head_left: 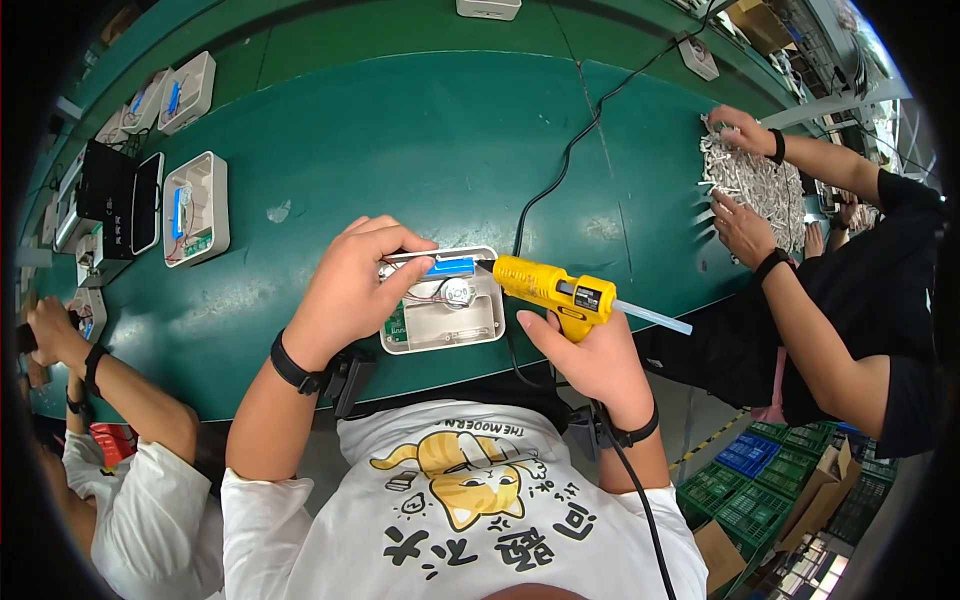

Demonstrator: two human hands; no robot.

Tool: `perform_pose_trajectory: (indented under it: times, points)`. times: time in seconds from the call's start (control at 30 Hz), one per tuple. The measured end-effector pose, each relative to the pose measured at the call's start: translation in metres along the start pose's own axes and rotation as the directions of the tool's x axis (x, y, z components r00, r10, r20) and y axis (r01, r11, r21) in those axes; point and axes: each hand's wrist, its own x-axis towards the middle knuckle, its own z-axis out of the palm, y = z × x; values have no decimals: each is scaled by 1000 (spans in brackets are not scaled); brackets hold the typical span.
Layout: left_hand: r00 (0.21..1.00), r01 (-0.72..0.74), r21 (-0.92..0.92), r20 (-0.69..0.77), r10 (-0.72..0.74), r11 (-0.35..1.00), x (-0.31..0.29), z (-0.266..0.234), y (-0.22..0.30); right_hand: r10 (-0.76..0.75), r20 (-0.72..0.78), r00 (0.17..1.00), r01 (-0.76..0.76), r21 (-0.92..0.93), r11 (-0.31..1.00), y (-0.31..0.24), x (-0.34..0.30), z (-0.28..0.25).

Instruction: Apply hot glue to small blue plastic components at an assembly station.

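A white plastic housing [448, 338] lies on the green table in front of me, its inside facing up. Along its far wall sits a blue battery pack [455, 267]; a small round motor [458, 292], thin wires and a green circuit board [396, 324] lie in it too. My left hand [360, 280] pinches the battery pack's left end, fingers over the far rim. A yellow hot glue gun [540, 284] is gripped in my right hand [595, 360], its dark nozzle at the pack's right end. A clear glue stick [652, 316] juts from its back.
Another white housing [197, 210] with a battery pack lies to the left, beside an open black case [110, 200]. A black cable [570, 150] crosses the table. At right, a co-worker's hands touch a pile of white wire bundles [750, 180]. Another person works at left.
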Motion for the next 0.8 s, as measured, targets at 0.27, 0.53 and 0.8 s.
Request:
perform_pose_trajectory:
  times: [0.27, 0.53, 0.8]
  points:
    - [1000, -9, 3, -12, 9, 1000, -1, 2, -4, 39, 27, 999, -44, 264, 964, 13, -7, 2]
    - [998, -55, -5, 35, 55, 998, -3, -3, -9, 50, 9, 999, -50, 130, 990, 0, -5, 8]
    - [983, -50, -21, 179, 52, 999, -4, -15, -9, -36, 18, 999, 32, 204, 978, -5, -11, 9]
